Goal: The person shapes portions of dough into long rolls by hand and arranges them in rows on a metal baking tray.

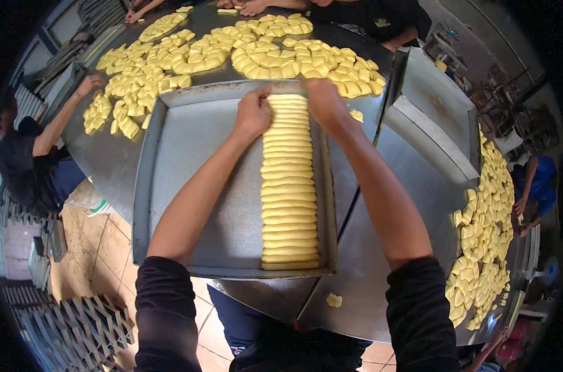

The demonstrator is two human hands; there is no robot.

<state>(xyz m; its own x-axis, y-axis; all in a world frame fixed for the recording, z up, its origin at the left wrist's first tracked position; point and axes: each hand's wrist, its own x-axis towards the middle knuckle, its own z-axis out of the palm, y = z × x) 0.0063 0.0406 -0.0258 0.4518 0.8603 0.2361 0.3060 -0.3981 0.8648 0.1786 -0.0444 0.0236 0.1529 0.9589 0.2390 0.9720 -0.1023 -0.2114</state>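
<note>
So my column of slim yellow dough strips (289, 186) sits in the right side of a shallow grey metal tray (195, 136), long axis running toward me from its far end, flanked about equally close by my curled left hand (254, 113) and my right hand (323, 102). Right one's motion-blurred, left fingertips are mostly hidden, so honestly can't tell if either's pinching dough.

Crisscrossed grey stack (74, 330), tiled floor (100, 251), person in blue (544, 181).
</note>
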